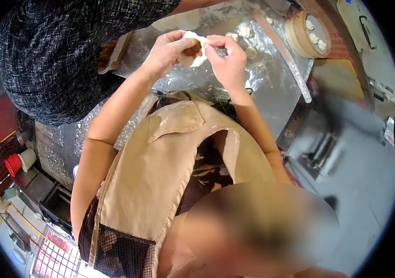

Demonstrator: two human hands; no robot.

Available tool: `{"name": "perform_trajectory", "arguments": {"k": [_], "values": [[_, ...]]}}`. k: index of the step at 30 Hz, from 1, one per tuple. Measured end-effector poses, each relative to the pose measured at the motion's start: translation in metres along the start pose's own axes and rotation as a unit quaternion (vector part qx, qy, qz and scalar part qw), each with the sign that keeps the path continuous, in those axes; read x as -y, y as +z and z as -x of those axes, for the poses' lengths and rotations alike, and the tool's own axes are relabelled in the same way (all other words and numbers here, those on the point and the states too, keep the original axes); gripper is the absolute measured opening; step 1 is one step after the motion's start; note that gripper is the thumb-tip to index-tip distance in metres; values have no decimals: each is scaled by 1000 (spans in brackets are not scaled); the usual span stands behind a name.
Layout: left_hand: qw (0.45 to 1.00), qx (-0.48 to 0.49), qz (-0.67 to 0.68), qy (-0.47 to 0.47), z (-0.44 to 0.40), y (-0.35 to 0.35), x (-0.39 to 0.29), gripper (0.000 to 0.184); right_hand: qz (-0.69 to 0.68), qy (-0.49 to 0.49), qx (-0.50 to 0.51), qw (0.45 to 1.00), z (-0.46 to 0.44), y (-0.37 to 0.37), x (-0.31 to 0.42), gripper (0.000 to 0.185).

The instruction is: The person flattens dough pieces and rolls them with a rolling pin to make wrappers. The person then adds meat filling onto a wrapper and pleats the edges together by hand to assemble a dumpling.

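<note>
Over the metal worktop (267,92), a round dough wrapper (187,60) with brown filling (194,49) is held up between both hands. My left hand (167,52) cups its left side, thumb over the edge beside the filling. My right hand (229,59) pinches the upper right rim between thumb and fingertips. The wrapper's top is partly gathered, while the filling still shows below. Just past my right hand lie small pleated buns (246,32) and a flat dough piece (251,52).
A round bamboo steamer (292,37) with several buns stands at the far right. A long floured wooden strip (283,58) lies along the worktop's right side. At left, another person's dark sleeve (54,60) reaches over, near a container of filling (116,53).
</note>
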State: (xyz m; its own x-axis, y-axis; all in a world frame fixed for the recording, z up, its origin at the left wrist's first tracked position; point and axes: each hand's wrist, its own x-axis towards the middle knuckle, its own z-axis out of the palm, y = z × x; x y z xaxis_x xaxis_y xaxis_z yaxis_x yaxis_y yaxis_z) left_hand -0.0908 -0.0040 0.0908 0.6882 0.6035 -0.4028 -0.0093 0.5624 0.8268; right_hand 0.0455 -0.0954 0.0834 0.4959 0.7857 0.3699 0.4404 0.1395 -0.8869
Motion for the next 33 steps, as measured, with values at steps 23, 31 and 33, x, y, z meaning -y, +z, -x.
{"name": "perform_trajectory", "arguments": {"k": [23, 31, 33], "values": [[982, -38, 183, 32, 29, -4, -3, 49, -60, 69, 54, 994, -2, 7, 12, 8], [989, -100, 70, 90, 28, -1, 19, 35, -62, 70, 83, 992, 2, 16, 16, 15], [986, -123, 61, 96, 27, -6, 19, 30, 25, -13, 130, 991, 1, 15, 16, 17]]}}
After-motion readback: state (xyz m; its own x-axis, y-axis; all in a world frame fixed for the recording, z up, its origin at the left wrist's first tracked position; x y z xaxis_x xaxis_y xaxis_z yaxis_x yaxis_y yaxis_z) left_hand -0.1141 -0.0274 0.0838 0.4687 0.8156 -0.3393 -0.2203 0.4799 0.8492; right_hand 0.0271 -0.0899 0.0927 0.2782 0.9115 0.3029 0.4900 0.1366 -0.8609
